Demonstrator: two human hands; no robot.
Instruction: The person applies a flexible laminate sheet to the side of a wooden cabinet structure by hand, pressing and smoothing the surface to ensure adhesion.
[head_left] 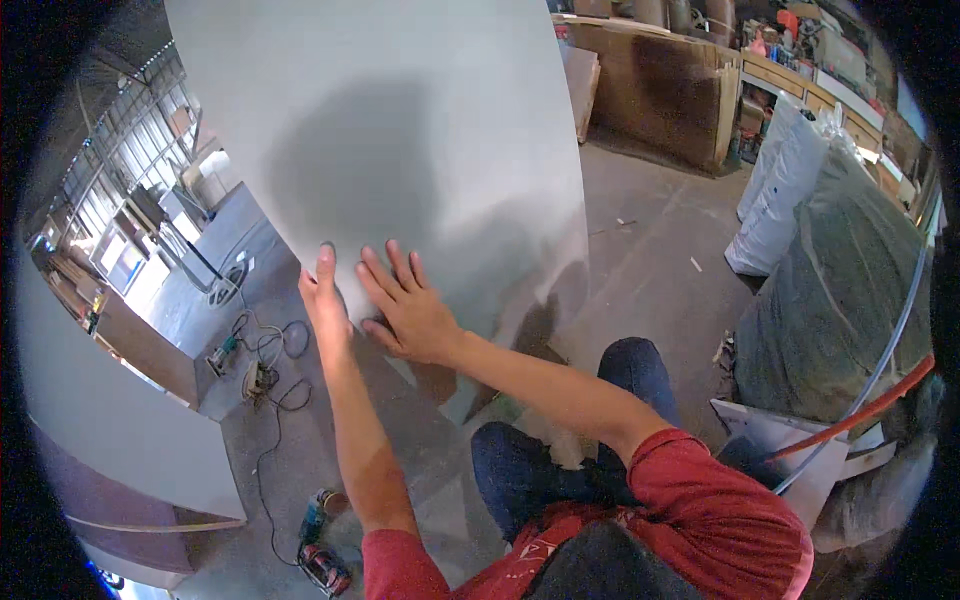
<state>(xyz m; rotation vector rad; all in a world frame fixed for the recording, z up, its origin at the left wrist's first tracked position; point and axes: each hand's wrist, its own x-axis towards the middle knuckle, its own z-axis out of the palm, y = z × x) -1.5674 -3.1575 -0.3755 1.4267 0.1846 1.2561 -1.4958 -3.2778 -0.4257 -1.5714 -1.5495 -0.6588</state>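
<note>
A large pale grey-white panel [500, 130] stands tilted in front of me, with my head's shadow on its face. Against its lower part, my right hand [408, 315] lies flat, fingers spread and nothing in its grasp. At the panel's left edge is my left hand [325, 295], closed about that edge with one digit pointing up; its other fingers are mostly hidden. The panel's lower corner comes down near my knees.
Corded power tools [222, 352] lie on the floor at left, and another power tool [315, 525] is nearer me. A pale curved panel [130, 450] stands at far left. On the right are white sacks [780, 185], a dark covered heap [840, 300] and a red hose [860, 405].
</note>
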